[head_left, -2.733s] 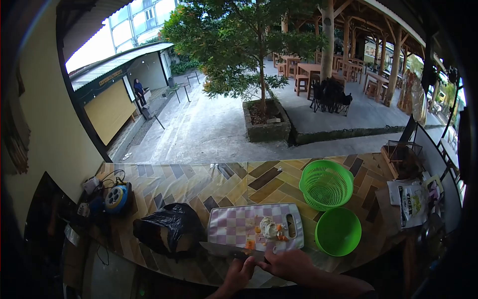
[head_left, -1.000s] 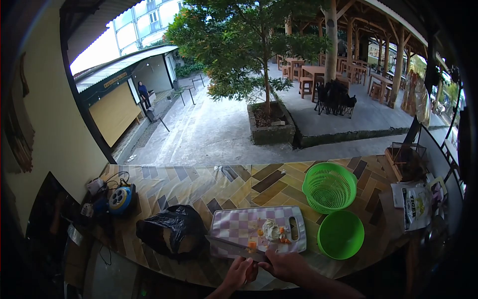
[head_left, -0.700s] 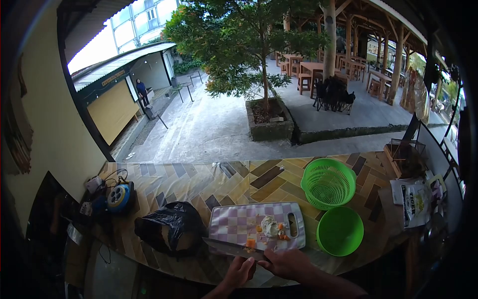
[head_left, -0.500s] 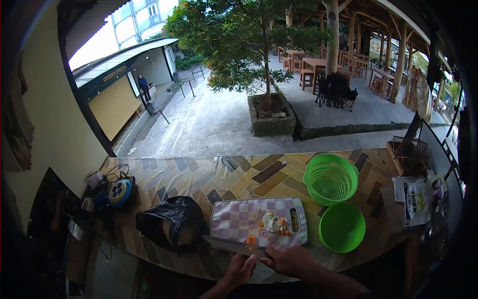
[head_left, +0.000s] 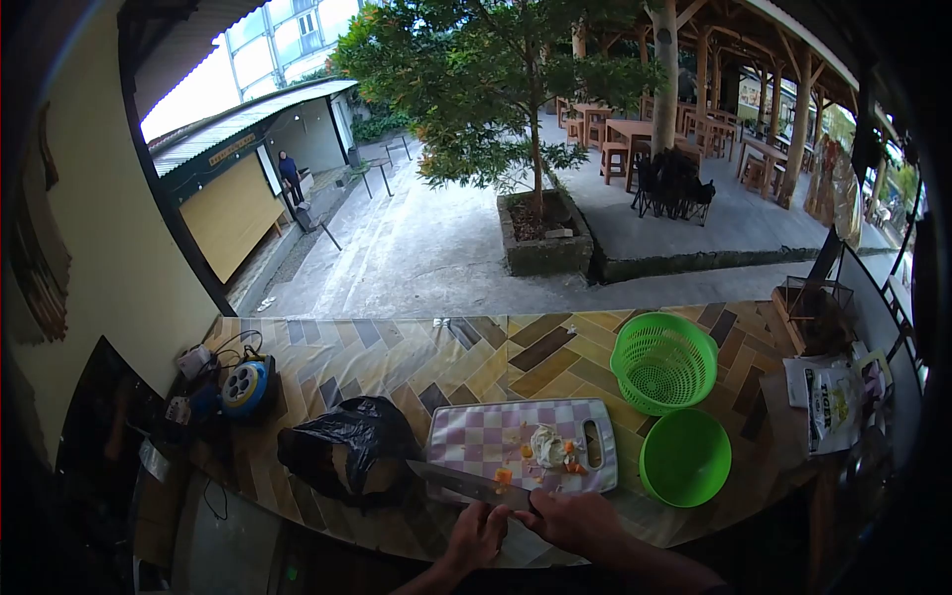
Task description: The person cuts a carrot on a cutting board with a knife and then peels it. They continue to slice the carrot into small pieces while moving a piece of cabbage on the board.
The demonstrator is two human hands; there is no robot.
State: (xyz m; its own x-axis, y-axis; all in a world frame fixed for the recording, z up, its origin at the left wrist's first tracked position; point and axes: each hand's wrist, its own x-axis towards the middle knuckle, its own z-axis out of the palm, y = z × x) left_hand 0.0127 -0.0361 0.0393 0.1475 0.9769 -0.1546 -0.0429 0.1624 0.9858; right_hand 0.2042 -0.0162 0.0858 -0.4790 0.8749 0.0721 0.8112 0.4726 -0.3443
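Observation:
My right hand (head_left: 572, 520) is wrapped round the handle of a large knife (head_left: 458, 482), its blade pointing left over the near edge of a checkered cutting board (head_left: 476, 426). My left hand (head_left: 477, 534) is closed just below the blade, close to my right fingers; what it holds, if anything, is hidden. An orange piece (head_left: 504, 477) shows at the blade's upper edge. On the board's right part lies a whitish crumpled lump (head_left: 545, 446), with small orange bits (head_left: 572, 464) beside it.
A black plastic bag (head_left: 369, 436) sits left of the board. To the right stand a green perforated basket (head_left: 684, 342) and a green bowl (head_left: 684, 458). A blue cable reel (head_left: 244, 389) is at far left, a white printed bag (head_left: 831, 407) at far right. Beyond the counter, a person (head_left: 290, 178) stands.
The view has shifted slightly, so everything sits a little lower and to the right. My hands and the knife keep nearly the same position over the board's near edge.

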